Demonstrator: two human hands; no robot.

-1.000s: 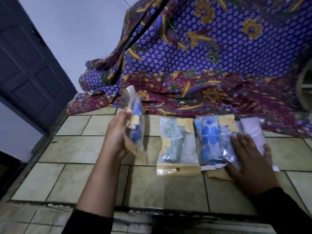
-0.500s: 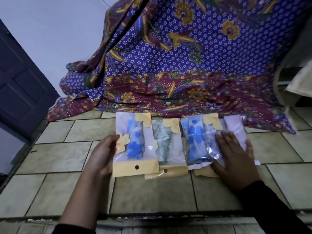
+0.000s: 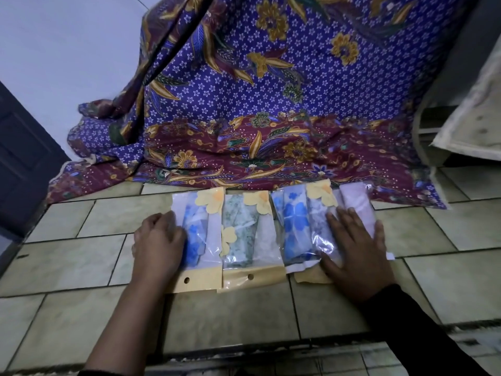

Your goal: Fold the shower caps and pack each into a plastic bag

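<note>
Packed shower-cap bags (image 3: 246,240) lie in a row across the middle of the frame on the tiled floor (image 3: 230,316), just below the batik cloth (image 3: 244,104); the right hand (image 3: 355,253) presses flat, fingers spread, on the row's right end. The left hand (image 3: 158,240) rests with bent fingers on the leftmost bag (image 3: 200,234); whether it grasps the edge cannot be told.

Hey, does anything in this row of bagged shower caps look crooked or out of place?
Only the right end. The clear plastic bags with the blue-flowered cap and the green-speckled cap lie side by side, yellow strips roughly level. The other bags, under the flat right hand, overlap one another, and their lower edges stick out unevenly.
</note>
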